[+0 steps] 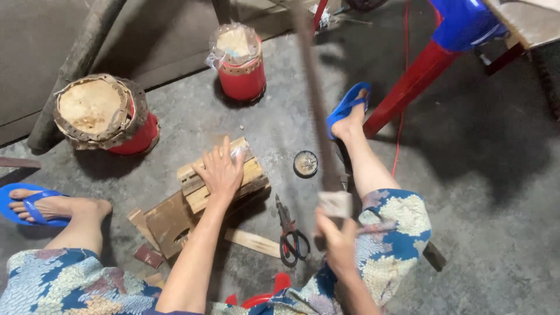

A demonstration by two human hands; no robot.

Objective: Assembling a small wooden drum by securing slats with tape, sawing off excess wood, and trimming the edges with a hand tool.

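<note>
Drums, red with skin tops, were seen at upper left. Below them, a wooden block was pressed flat by the left hand, fingers spread. A long stick, pointing up the frame, was gripped tight by the right hand.

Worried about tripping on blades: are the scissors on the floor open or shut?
Shut. The scissors lie flat on the concrete floor between the person's hands, blades together in one line, black handles side by side.
</note>
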